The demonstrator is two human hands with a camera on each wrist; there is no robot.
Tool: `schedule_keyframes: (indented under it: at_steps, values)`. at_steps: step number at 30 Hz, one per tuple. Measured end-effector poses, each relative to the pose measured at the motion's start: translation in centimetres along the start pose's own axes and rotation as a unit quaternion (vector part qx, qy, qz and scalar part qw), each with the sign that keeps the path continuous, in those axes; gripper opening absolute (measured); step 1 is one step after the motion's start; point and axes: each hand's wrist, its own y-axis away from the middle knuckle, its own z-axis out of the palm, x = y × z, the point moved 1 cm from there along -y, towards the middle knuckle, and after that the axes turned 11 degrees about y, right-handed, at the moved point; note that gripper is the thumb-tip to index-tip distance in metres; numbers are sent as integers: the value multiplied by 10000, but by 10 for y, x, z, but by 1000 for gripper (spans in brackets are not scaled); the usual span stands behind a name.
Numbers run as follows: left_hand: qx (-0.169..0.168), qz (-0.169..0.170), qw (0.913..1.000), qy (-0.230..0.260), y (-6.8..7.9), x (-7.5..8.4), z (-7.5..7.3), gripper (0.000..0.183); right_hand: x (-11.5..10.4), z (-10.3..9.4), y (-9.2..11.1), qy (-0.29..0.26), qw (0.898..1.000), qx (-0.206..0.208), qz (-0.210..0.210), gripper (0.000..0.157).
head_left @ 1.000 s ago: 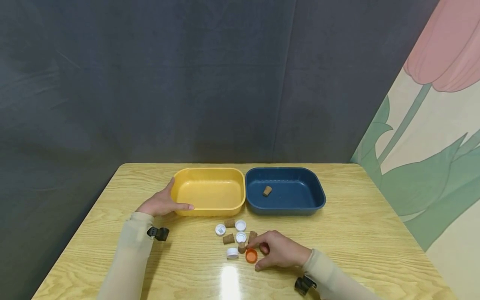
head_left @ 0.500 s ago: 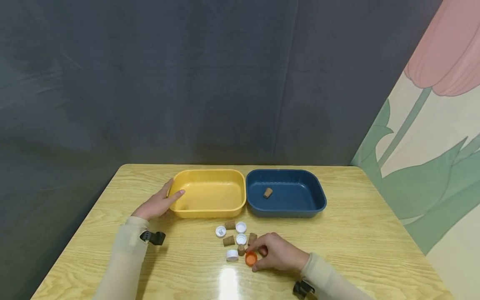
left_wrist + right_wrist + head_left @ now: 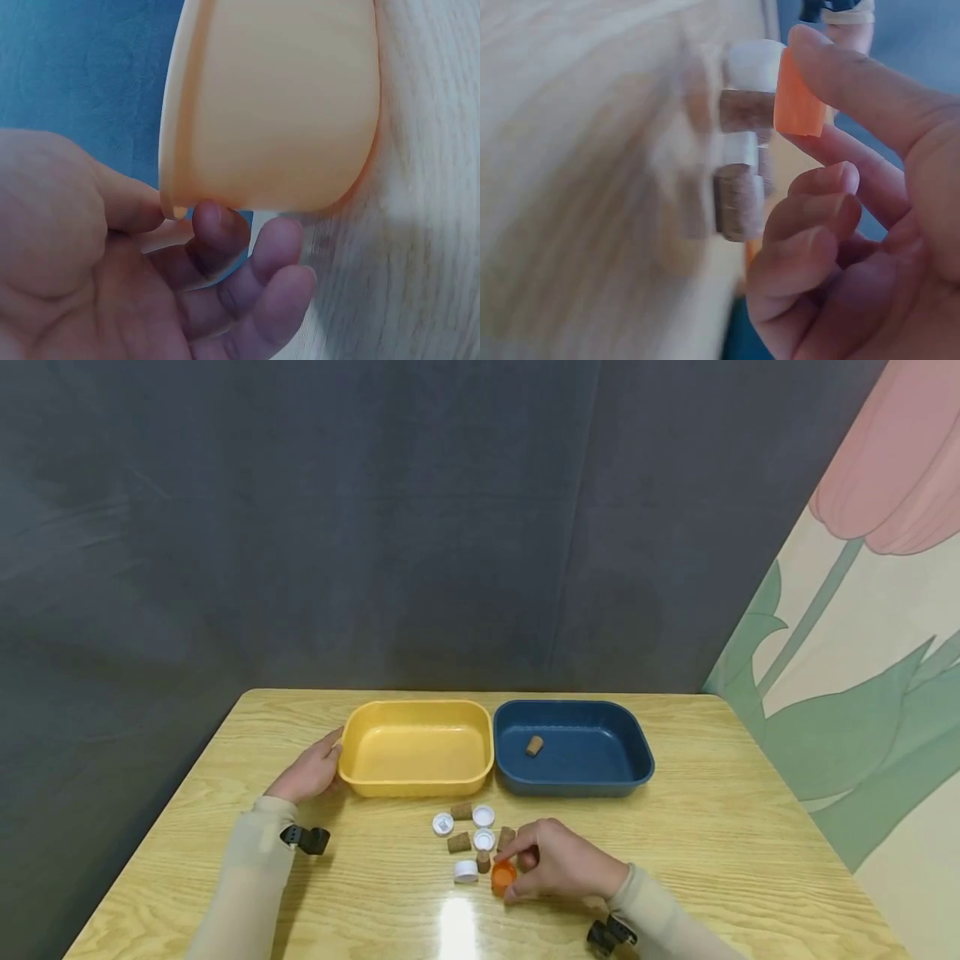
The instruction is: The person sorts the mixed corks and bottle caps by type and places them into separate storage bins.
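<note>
My right hand (image 3: pixel 562 864) pinches an orange bottle cap (image 3: pixel 503 878) between thumb and index finger. In the right wrist view the cap (image 3: pixel 799 97) stands tilted up on edge, the other fingers curled loosely below it. My left hand (image 3: pixel 307 772) rests at the left end of a yellow bin (image 3: pixel 416 789). In the left wrist view its thumb tip touches the bin's rim (image 3: pixel 174 172), and loosely bent fingers lie against the outer wall. Beside the orange cap are white caps (image 3: pixel 466 872) and corks (image 3: pixel 459 842), one cork (image 3: pixel 483 862) standing upright.
A dark blue bin (image 3: pixel 573 789) stands right against the yellow one, with one cork (image 3: pixel 534 746) in it. Both stand towards the back of the wooden table (image 3: pixel 735 843). A dark curtain (image 3: pixel 420 527) hangs behind, and a painted wall (image 3: pixel 862 693) is at the right.
My left thumb has moved from over the yellow bin out to its left side. My right fingers have closed on the orange cap and tipped it up.
</note>
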Motion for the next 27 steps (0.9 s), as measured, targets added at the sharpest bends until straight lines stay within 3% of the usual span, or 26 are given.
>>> schedule_keyframes:
  at_steps: [14,27]
  values:
    - [23,-16,9999,170,-1,-2,4,55,-14,-34,-15,275,9972,691,-95,38]
    - [21,84,9997,244,1,-2,5,54,-28,-53,-52,787,9923,953,72,35]
